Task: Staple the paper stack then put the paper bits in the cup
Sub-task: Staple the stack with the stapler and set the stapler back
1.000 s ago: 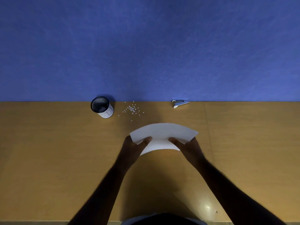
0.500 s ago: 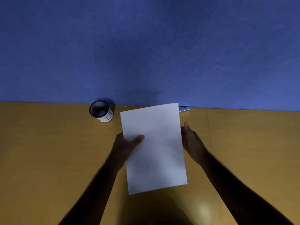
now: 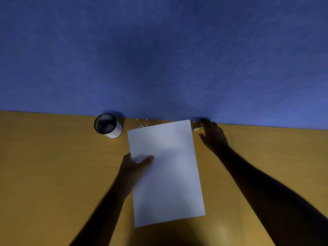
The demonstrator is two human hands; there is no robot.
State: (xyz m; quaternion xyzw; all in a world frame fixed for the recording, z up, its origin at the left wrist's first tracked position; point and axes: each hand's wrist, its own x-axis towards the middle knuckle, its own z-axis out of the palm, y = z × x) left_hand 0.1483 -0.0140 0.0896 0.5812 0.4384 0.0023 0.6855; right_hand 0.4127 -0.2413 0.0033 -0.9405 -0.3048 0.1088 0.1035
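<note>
The paper stack (image 3: 165, 171) looks smooth, white and matt. The table (image 3: 53, 174) looks like smooth wood with a soft shine. The wall (image 3: 159, 59) looks like rough blue cloth.

— What is the left hand (image 3: 132, 165) doing?
— It is gripping the paper stack (image 3: 166, 173) at its left edge, thumb lying on top.
— And the right hand (image 3: 213, 134)?
— It is resting spread by the stapler (image 3: 196, 125), near the wall (image 3: 159, 59). Paper bits (image 3: 142, 124) are lying beside the cup (image 3: 108, 125).
</note>
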